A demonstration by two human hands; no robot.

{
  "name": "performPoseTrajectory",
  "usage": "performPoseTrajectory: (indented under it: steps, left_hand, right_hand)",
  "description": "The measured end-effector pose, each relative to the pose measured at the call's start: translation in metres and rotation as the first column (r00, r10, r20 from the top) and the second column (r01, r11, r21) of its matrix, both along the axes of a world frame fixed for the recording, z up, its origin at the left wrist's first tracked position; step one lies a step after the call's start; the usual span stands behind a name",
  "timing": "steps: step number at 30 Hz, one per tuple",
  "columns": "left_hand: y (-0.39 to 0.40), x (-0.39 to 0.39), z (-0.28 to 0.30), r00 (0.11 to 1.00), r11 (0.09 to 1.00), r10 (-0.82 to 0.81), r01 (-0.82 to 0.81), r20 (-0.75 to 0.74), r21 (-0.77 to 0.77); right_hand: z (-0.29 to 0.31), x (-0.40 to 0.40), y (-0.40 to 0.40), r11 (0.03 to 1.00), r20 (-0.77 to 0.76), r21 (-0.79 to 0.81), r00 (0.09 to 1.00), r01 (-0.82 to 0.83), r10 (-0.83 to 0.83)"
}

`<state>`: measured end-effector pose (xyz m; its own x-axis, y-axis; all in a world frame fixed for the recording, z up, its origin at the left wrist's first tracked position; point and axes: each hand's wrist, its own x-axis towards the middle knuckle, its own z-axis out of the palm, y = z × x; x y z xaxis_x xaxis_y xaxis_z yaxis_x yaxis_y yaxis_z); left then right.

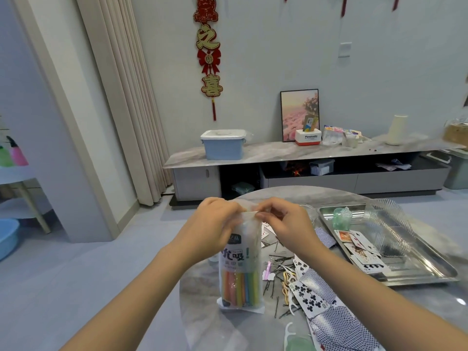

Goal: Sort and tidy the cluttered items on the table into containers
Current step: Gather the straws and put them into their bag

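A clear plastic bag of coloured straws point(240, 282) stands upright on the round marble table point(202, 323). My left hand point(215, 224) and my right hand point(286, 224) both pinch the bag's top edge, side by side above the table. Loose playing cards point(310, 297), black hairpins point(279, 259) and white floss picks point(288, 333) lie scattered to the right of the bag. A metal tray point(417, 272) at the right holds several playing cards point(362, 252), a green bundle point(342, 219) and a clear plastic lid point(387, 224).
Beyond the table runs a low TV cabinet point(304, 153) with a blue lidded box point(222, 145), a framed picture and small items. A blue basin point(7, 236) sits on the floor at far left, beside a small side table.
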<state>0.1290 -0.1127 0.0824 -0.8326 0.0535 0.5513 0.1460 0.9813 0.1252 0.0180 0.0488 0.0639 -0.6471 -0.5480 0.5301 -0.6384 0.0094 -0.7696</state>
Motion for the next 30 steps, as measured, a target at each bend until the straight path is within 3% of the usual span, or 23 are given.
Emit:
performPoseTrajectory:
  steps: [6,12,17,19,23,25,30]
  left_hand:
    - [0.022,-0.004,0.019,0.994,0.995,-0.1,0.1,-0.038,0.007]
    - [0.048,-0.018,0.024,0.989,0.994,-0.098,0.093,-0.109,-0.05]
    - [0.085,-0.029,0.016,0.979,0.979,-0.12,0.145,-0.166,0.144]
    - [0.103,-0.033,0.014,0.974,0.911,-0.127,0.19,-0.189,0.365]
    - [0.133,-0.044,0.012,0.993,0.628,-0.079,0.115,-0.084,0.77]
    - [0.147,-0.05,0.012,0.996,0.546,-0.076,0.077,-0.042,0.834]
    - [0.166,-0.068,0.009,1.0,0.512,-0.005,0.011,-0.009,0.859]
  right_hand:
    - [0.021,0.007,0.022,0.996,0.011,-0.085,1.0,0.002,-0.001]
    - [0.031,0.008,0.056,0.99,0.0,-0.13,0.998,0.061,-0.062]
    - [0.027,-0.001,0.096,0.989,0.013,-0.11,0.995,0.101,-0.1]
    - [0.025,-0.005,0.113,0.987,0.047,-0.122,0.994,0.107,-0.102]
    - [0.021,-0.009,0.141,0.991,0.063,-0.067,0.992,0.116,-0.112]
    - [0.018,-0.014,0.15,0.988,0.036,-0.012,0.988,0.154,-0.153]
    - [0.016,-0.024,0.153,0.962,-0.032,-0.003,0.961,0.273,-0.273]
